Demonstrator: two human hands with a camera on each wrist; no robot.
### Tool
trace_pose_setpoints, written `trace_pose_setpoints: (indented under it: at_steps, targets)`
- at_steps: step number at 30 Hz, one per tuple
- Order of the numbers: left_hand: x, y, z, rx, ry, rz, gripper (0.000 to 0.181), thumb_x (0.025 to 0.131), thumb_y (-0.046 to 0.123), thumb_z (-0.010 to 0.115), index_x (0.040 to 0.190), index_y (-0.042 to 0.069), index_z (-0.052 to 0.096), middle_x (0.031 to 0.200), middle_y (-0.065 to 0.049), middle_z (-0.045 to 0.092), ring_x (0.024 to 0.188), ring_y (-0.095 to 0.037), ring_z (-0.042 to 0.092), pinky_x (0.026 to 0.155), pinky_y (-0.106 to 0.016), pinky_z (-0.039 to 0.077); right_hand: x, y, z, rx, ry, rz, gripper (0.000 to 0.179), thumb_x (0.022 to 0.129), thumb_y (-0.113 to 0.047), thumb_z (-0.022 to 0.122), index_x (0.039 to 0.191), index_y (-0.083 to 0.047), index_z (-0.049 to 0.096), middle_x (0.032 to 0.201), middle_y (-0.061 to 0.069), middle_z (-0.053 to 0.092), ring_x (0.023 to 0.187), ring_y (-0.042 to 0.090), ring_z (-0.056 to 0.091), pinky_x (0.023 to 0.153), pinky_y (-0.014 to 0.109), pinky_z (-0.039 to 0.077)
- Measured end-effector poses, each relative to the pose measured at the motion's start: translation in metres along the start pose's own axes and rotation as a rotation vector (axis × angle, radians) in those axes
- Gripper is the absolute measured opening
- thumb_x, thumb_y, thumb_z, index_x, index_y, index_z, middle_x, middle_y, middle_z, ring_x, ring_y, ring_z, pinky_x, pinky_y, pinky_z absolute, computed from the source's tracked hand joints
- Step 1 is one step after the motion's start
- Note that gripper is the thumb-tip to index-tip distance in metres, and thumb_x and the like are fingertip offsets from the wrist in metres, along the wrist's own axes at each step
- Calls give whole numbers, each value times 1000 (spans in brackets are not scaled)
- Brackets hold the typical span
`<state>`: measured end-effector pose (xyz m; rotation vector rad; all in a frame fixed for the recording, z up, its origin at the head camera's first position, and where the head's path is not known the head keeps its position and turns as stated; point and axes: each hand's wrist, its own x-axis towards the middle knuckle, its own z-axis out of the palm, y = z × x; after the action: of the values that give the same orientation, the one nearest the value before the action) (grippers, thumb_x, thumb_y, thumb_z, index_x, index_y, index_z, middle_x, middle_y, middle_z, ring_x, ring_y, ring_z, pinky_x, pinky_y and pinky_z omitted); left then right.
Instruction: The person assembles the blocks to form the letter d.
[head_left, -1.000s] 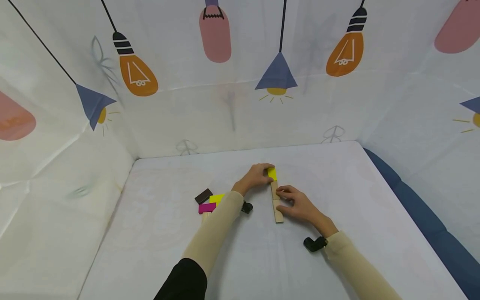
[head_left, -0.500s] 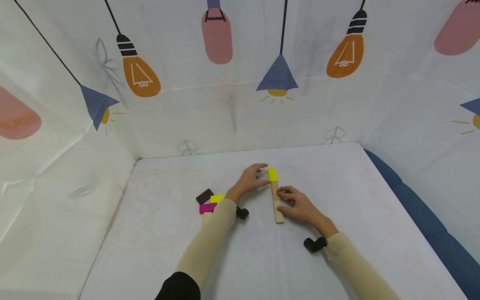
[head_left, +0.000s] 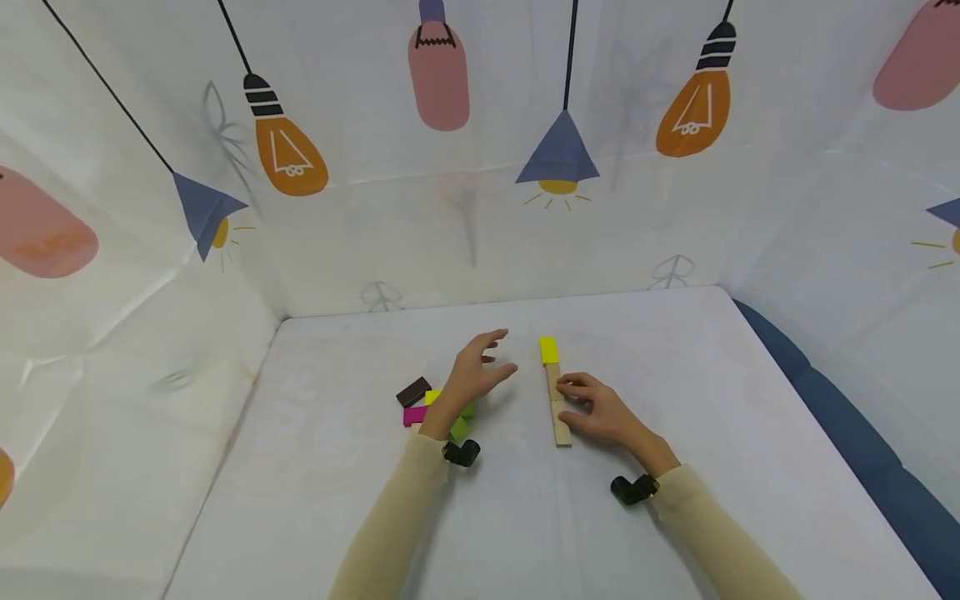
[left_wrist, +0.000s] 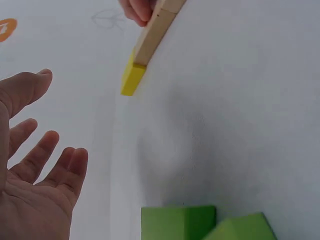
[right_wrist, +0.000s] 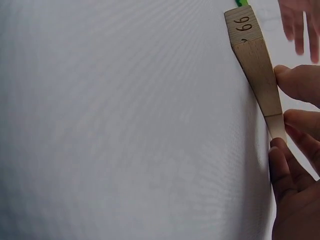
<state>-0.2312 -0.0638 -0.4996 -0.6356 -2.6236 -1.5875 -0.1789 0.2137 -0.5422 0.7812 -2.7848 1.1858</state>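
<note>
A straight row lies on the white table, made of two plain wooden blocks (head_left: 561, 427) with a yellow block (head_left: 549, 350) at the far end. My right hand (head_left: 602, 411) stays along the row's right side, thumb and fingertips touching the wooden blocks from that side. In the right wrist view, marks are engraved on the near block's end face (right_wrist: 243, 25). Nothing is in my left hand (head_left: 470, 375), held above the table between row and pile with its fingers spread. Beneath its wrist are green blocks (left_wrist: 162, 224), partly hidden in the head view.
Left of the row sits a loose pile with a dark brown block (head_left: 412, 392), a magenta block (head_left: 414, 416) and a yellow pile block (head_left: 432, 397). My left wrist covers part of it. A patterned white curtain (head_left: 480, 225) stands behind the table (head_left: 637, 333).
My left hand has let go of the yellow block at the row's end and moved left towards the pile. The right hand keeps its place against the row.
</note>
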Motion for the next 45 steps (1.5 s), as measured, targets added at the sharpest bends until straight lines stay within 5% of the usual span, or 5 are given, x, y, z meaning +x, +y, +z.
trace_pose_setpoints:
  at_steps: [8, 15, 21, 34, 45]
  targets:
    - [-44, 1, -21, -32, 78, 16, 62, 92, 17, 79, 148, 8, 54, 148, -18, 55, 131, -45, 55, 101, -50, 54, -1, 0, -1, 9, -5, 2, 49, 89, -15, 79, 133, 3, 66, 139, 17, 60, 130, 40, 57, 102, 57, 50]
    - [-66, -3, -33, 57, 89, -7, 62, 89, 13, 80, 146, 8, 56, 144, -20, 59, 124, -43, 59, 96, -51, 56, -1, 0, 0, 14, -5, -3, 50, 90, -16, 79, 134, 3, 66, 139, 18, 60, 131, 41, 56, 104, 57, 49]
    - [-73, -20, -36, 168, 48, 12, 64, 86, 10, 83, 144, 2, 57, 139, -18, 62, 120, -38, 62, 94, -50, 56, -1, 0, 1, 17, -4, -8, 50, 90, -17, 79, 134, 4, 66, 139, 18, 60, 131, 41, 56, 103, 57, 49]
    - [-76, -27, -37, 317, -63, -111, 63, 85, 25, 82, 142, 7, 60, 142, -15, 60, 132, -36, 54, 112, -57, 43, 0, 3, 1, 17, 5, -2, 50, 90, -18, 79, 134, 2, 66, 138, 17, 60, 130, 40, 57, 102, 57, 50]
    - [-73, -32, -32, 420, -53, -194, 61, 83, 34, 78, 136, 8, 64, 139, -17, 60, 128, -40, 51, 106, -60, 43, -1, 4, 1, 22, 10, -11, 50, 89, -16, 80, 133, 2, 66, 138, 18, 61, 129, 40, 58, 100, 56, 51]
